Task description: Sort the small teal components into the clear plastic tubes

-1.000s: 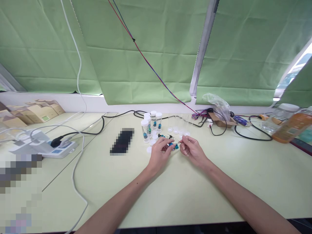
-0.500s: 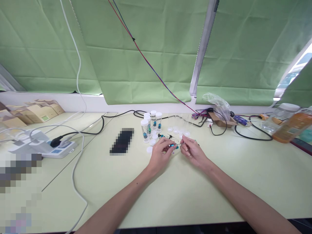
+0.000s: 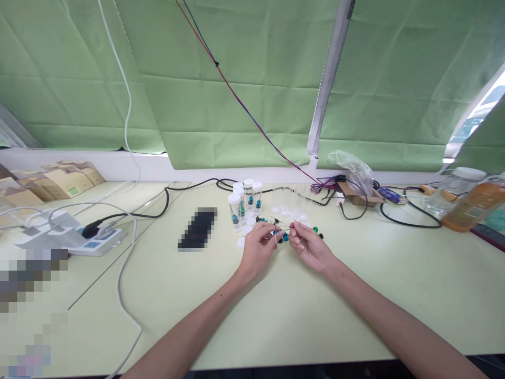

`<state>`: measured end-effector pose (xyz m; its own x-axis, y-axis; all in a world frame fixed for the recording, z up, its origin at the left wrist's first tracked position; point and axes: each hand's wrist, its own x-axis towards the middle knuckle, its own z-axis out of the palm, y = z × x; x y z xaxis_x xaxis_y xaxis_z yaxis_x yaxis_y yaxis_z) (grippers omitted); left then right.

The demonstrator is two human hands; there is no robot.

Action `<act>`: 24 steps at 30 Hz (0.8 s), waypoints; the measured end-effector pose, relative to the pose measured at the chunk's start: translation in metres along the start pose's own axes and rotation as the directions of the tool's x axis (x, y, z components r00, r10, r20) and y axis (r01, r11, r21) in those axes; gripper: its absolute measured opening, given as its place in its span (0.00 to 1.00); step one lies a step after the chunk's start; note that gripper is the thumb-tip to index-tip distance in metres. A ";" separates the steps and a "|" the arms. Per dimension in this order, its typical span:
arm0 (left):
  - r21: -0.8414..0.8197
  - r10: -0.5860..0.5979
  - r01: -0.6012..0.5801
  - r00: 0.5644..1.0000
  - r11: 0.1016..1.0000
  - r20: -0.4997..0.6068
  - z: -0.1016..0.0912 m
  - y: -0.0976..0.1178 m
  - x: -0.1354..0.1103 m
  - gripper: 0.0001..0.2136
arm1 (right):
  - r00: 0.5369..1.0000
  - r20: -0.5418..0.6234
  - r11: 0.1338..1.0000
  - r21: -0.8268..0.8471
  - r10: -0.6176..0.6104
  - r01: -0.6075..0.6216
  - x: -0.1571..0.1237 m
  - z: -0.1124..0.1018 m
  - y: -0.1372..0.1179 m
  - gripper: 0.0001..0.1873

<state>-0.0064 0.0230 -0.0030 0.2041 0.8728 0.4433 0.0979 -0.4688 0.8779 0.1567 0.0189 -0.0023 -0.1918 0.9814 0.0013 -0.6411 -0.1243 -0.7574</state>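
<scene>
My left hand (image 3: 258,246) and my right hand (image 3: 310,245) meet over the pale green table (image 3: 276,305). Both pinch a thin wire-like strand (image 3: 283,230) between their fingertips, with small blue and green beads (image 3: 284,237) just under it. More small beads (image 3: 316,230) lie right of my right hand. Behind the hands stand several clear vials with white caps (image 3: 245,202) holding blue bits, and loose white caps (image 3: 246,230) lie around them.
A black phone-like slab (image 3: 197,228) lies left of the vials. White and black cables (image 3: 130,221) cross the left side by a white power strip (image 3: 79,239). A small cardboard box with a plastic bag (image 3: 357,181), black cables, a jar and an orange bottle (image 3: 471,202) stand right.
Both hands have drawn slightly closer together and lifted a little. My right hand shifted left, uncovering the beads on its right side.
</scene>
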 end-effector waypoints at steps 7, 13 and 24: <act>0.008 -0.085 0.085 0.996 0.996 -0.019 0.000 0.003 0.000 0.14 | 1.000 -0.009 0.999 -0.051 -0.003 0.003 -0.001 0.000 0.000 0.14; 0.067 -0.064 0.067 0.997 0.996 -0.047 0.000 -0.001 0.000 0.13 | 0.999 -0.028 0.987 -0.158 -0.022 0.017 -0.003 0.001 -0.001 0.18; 0.080 -0.006 0.008 1.000 0.997 -0.029 -0.001 -0.004 0.001 0.12 | 1.000 -0.020 0.965 -0.262 0.007 -0.012 -0.004 0.001 -0.002 0.19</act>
<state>-0.0072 0.0257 -0.0058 0.1751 0.8791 0.4434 0.1774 -0.4711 0.8640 0.1584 0.0152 -0.0004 -0.1816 0.9832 -0.0169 -0.4217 -0.0934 -0.9019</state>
